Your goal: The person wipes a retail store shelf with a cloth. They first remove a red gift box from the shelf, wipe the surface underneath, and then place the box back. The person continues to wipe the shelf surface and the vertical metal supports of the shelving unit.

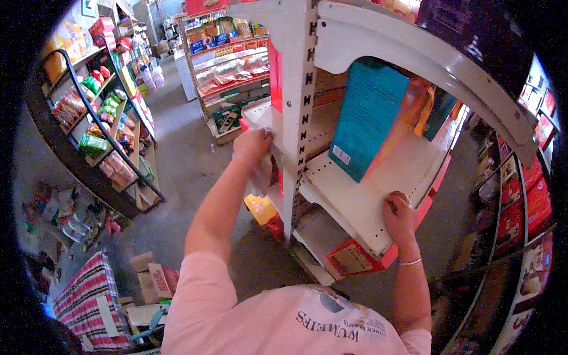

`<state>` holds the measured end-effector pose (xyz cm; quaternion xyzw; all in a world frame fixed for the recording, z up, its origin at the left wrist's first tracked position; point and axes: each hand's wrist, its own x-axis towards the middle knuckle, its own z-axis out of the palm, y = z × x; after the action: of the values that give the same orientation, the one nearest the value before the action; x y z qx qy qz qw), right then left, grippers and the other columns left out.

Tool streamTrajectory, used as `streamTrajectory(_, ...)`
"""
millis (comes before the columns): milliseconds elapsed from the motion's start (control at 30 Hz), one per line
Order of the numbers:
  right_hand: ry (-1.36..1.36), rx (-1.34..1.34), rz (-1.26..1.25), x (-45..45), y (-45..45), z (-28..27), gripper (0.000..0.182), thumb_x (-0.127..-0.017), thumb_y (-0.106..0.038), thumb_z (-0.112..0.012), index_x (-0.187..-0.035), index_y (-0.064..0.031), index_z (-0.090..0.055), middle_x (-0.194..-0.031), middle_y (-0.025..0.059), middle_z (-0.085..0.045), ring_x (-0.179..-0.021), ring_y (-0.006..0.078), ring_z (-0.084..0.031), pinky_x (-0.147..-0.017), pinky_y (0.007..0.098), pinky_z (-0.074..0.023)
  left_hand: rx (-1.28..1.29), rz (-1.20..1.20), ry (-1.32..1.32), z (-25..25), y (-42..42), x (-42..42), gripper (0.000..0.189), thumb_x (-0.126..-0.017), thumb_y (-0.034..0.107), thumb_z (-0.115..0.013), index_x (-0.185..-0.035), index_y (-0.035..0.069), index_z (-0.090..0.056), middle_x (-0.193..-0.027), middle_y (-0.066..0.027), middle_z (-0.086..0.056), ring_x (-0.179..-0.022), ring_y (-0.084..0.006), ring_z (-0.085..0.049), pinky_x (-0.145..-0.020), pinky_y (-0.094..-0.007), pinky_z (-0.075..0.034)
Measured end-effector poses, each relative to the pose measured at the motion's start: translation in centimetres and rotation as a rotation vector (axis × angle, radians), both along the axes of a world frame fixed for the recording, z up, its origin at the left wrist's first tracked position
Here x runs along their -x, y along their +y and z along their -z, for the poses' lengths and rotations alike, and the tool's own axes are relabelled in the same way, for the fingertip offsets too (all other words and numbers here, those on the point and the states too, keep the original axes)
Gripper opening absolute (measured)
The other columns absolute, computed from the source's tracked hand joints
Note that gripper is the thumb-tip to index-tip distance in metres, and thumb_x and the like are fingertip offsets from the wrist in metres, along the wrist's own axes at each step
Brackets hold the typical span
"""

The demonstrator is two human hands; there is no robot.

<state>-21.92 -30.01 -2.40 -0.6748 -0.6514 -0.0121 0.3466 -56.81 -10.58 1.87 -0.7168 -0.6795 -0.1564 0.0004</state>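
Observation:
My left hand (pixel 254 144) is at the left side of a white perforated shelf upright (pixel 296 133), its fingers closed on a crumpled pale cloth (pixel 261 174) that hangs below it. With its fingers curled, my right hand (pixel 399 212) rests at the front right part of a white metal shelf board (pixel 355 199); nothing shows clearly inside it. A tall teal box (pixel 369 120) with print and a barcode stands tilted on that board, behind and left of my right hand. Orange items hang or stand behind the box.
Below the board is a red-framed box or sign (pixel 353 261). A yellow packet (pixel 259 208) sits low beyond the upright. Left is a rack of snack bags (pixel 106 111); further back, a stocked shelf unit (pixel 228 62). Red boxes (pixel 534 199) line the right. A plaid-covered chair (pixel 91 301) stands lower left.

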Motion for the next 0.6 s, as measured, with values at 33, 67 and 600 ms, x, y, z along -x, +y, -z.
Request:
streamTrajectory(33,-0.015,-0.008,-0.005,-0.1,0.0,0.0,0.018,-0.077,-0.018,-0.057,-0.09,-0.0054,-0.058,-0.099,0.0123,-0.059,-0.086,0.0329,-0.058,-0.072,0.0418,-0.0476,-0.001,0.025,0.003,0.0,-0.8,-0.2,0.032,-0.08,0.04,-0.049,-0.091,0.014,-0.065,-0.081,-0.0111,-0.064,-0.079,-0.0297,-0.062,-0.066,-0.0429,-0.048)
streamTrajectory(67,-0.03,-0.017,-0.009,-0.2,0.1,0.0,0.019,-0.078,-0.019,-0.057,-0.091,-0.0056,-0.058,-0.099,0.0121,-0.059,-0.086,0.0329,-0.058,-0.072,0.0421,-0.0477,-0.06,0.034,0.041,1.4,-0.4,-0.1,0.032,-0.079,0.041,-0.05,-0.091,0.014,-0.064,-0.08,-0.0115,-0.063,-0.08,-0.0292,-0.062,-0.066,-0.0421,-0.048)
streamTrajectory(600,-0.027,-0.027,0.03,0.1,-0.5,-0.7,0.018,-0.077,-0.02,-0.057,-0.085,-0.0049,-0.063,-0.098,0.0082,-0.06,-0.084,0.0273,-0.06,-0.07,0.0349,-0.048,-0.945,0.265,-0.042,-5.6,-10.9,-5.0,0.03,-0.075,0.024,-0.061,-0.102,0.011,-0.062,-0.101,-0.0057,-0.058,-0.084,-0.0235,-0.057,-0.068,-0.0368,-0.046)
